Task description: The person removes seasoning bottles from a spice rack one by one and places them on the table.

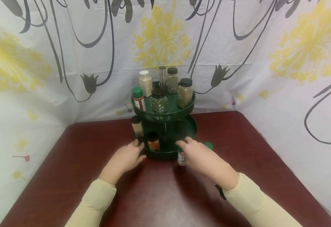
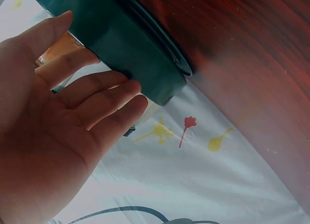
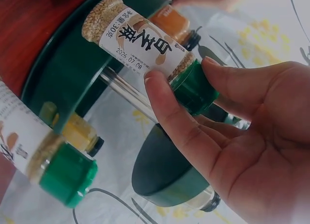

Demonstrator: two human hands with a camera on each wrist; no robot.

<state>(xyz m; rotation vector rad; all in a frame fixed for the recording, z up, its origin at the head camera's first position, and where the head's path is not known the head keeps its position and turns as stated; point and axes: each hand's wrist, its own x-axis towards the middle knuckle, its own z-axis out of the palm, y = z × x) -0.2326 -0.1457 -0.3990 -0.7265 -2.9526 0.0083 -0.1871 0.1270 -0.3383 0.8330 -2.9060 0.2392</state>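
My right hand (image 1: 198,156) pinches a small jar of white sesame seeds (image 3: 133,40) by its green cap, thumb on one side and fingers on the other. In the head view, the hand partly covers this jar (image 1: 181,159), which is at the front right of a green two-tier turntable (image 1: 165,155). My left hand (image 1: 124,159), fingers extended, is at the front left of the lower tier; in the left wrist view its fingertips (image 2: 133,86) lie at the green rim (image 2: 126,45). Near those fingers, an orange spice jar (image 1: 153,144) stands on the lower tier.
A second green-capped jar (image 3: 58,171) stands right of the turntable, mostly behind my right hand in the head view. On the upper tier (image 1: 171,118) are several spice jars, including a black-lidded herb jar (image 1: 159,104). Another black-lidded jar (image 1: 137,126) occupies the lower tier's left.
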